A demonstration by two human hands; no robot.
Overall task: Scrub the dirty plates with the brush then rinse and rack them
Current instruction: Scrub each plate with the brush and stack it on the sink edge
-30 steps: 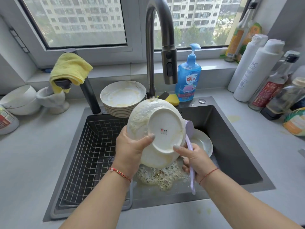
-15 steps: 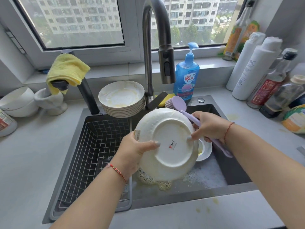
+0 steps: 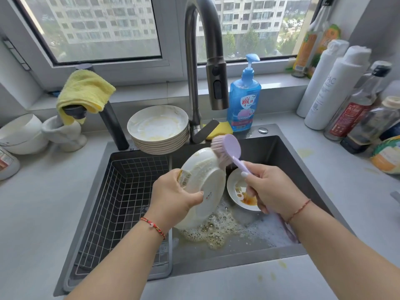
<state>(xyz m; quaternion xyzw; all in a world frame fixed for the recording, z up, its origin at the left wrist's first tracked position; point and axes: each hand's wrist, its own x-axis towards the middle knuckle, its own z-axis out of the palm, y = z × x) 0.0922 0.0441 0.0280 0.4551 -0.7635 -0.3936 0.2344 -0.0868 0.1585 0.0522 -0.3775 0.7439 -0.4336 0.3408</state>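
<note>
Plates (image 3: 159, 126) stacked behind dark sink (image 3: 281, 161), grey countertop (image 3: 39, 208), window (image 3: 97, 27)

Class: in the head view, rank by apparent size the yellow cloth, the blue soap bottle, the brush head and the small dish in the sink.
1. blue soap bottle and yellow cloth, too alike to separate
2. small dish, partly hidden
3. brush head

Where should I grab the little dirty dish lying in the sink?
Take the small dish by its far rim, reaching down from above. It lies flat and face up on the sink floor, sauce pooled toward its near side. The right hand with the brush covers that near edge, so the far rim stays bare for a pinch grip.
</note>
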